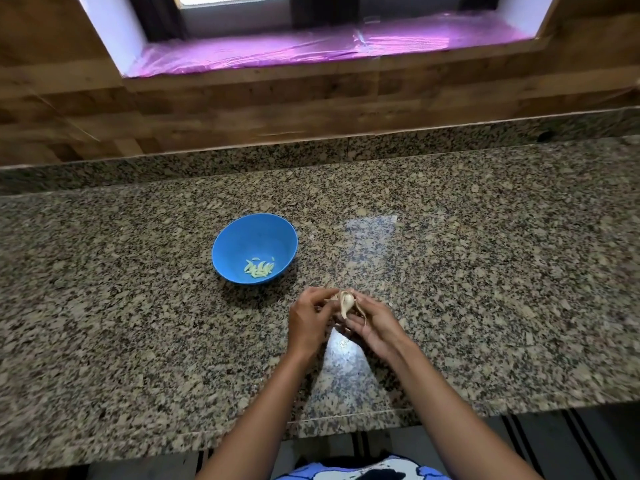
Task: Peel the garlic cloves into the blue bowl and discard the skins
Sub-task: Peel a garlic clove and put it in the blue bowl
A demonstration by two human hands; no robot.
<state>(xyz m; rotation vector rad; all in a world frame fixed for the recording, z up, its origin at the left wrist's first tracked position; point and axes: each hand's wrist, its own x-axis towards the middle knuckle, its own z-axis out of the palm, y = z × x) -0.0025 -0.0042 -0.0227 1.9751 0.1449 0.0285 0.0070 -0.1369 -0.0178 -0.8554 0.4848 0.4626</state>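
A blue bowl [242, 237] stands on the granite counter left of centre, with several pale peeled garlic cloves [259, 267] lying in its bottom. Just in front and to the right of the bowl, both hands meet above the counter around a piece of garlic [347, 300] with papery skin [360, 311] curling off it. My left hand [308, 323] pinches the garlic from the left with curled fingers. My right hand [372, 325] cradles it from beneath and the right, fingers curled round it. Part of the garlic is hidden between the fingers.
The speckled granite counter [485, 271] runs the full width, its front edge [346, 424] close to my body. A granite upstand and a wooden wall [242, 112] rise behind it, with a window sill covered in pink film [311, 46] above.
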